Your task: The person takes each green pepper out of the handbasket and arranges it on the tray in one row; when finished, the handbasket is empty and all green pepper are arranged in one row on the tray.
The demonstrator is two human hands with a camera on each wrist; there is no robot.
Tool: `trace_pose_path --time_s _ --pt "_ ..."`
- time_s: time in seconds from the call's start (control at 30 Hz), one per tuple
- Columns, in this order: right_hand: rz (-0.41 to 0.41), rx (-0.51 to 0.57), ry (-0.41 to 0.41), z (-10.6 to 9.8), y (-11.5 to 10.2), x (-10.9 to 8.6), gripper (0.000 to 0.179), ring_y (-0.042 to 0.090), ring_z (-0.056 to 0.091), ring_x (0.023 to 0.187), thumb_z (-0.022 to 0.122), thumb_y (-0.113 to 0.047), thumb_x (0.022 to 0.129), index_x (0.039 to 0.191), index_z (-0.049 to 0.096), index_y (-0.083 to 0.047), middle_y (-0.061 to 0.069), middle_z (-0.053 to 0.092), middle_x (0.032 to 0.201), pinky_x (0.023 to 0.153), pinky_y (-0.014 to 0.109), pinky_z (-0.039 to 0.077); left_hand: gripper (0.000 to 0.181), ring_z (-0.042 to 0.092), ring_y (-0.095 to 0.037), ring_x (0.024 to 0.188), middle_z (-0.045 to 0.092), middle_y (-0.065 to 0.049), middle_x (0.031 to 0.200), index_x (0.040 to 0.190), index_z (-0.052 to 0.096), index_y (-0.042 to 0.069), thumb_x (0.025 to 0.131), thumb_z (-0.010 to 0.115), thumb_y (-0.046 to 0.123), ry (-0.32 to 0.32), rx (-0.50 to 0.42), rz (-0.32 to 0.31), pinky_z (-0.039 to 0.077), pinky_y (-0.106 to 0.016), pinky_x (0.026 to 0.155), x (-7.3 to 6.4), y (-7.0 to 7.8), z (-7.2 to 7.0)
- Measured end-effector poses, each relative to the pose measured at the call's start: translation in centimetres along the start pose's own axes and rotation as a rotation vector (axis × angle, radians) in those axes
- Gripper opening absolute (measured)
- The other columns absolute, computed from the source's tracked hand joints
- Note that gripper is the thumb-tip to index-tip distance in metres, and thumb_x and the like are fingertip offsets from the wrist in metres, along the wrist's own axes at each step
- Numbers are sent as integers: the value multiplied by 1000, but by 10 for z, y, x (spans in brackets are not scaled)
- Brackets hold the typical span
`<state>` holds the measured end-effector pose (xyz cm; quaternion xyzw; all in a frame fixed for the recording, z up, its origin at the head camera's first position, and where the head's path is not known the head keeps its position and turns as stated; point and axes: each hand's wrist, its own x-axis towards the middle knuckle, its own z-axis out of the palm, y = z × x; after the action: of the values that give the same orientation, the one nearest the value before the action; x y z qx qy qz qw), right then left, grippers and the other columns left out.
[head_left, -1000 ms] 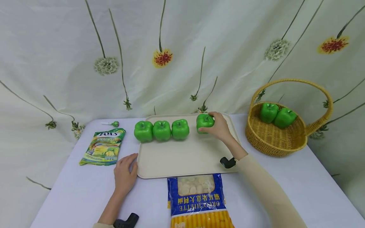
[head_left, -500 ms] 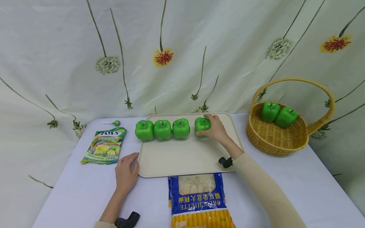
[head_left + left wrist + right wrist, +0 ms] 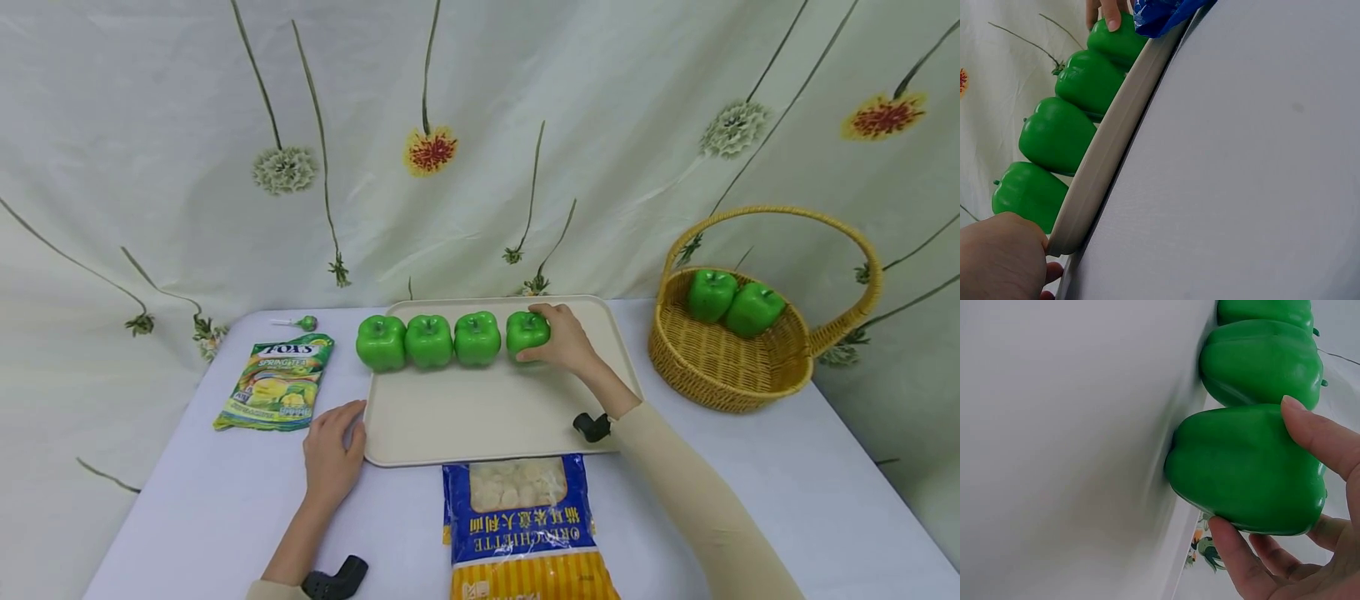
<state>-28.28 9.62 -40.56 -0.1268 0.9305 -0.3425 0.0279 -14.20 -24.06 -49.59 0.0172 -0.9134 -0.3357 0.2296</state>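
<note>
My right hand [image 3: 564,340] grips a green bell pepper [image 3: 527,333] between thumb and fingers at the back of the cream tray [image 3: 495,417]. In the right wrist view the held bell pepper [image 3: 1244,469] stands close by another bell pepper [image 3: 1260,359]. Left of it, three more form a row: a bell pepper [image 3: 477,338], a middle bell pepper [image 3: 429,342] and an end bell pepper [image 3: 381,343], which overlaps the tray's left edge. My left hand [image 3: 332,450] rests on the table with relaxed fingers against the tray's left side; some fingers are hidden in the left wrist view.
A wicker basket [image 3: 705,392] with two green bell peppers [image 3: 753,310] stands at the right. On the left lie a candy bag [image 3: 277,383] and a lollipop [image 3: 306,323]. An orecchiette pasta bag [image 3: 525,533] lies at the tray's front edge.
My right hand has moved the gripped bell pepper left and slightly toward me, closing much of the gap to the row. The left hand stays by the tray's side.
</note>
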Motion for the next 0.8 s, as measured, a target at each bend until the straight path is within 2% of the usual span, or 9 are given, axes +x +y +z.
trace_pose_path --time_s 0.53,0.8 --pt "-11 -5 -10 3 -3 4 87 40 49 121 86 -27 74 147 42 -9 26 45 137 99 55 44 32 46 -42 123 62 -23 128 123 63 0 93 53 2 -28 7 -26 29 -63 99 0 1 -1" --pt "-26 1 -7 6 -2 4 88 39 50 120 86 -26 74 147 40 -8 26 45 134 98 55 44 31 47 -43 120 63 -23 126 121 64 -1 92 54 1 -9 2 -10 29 -64 99 0 0 0"
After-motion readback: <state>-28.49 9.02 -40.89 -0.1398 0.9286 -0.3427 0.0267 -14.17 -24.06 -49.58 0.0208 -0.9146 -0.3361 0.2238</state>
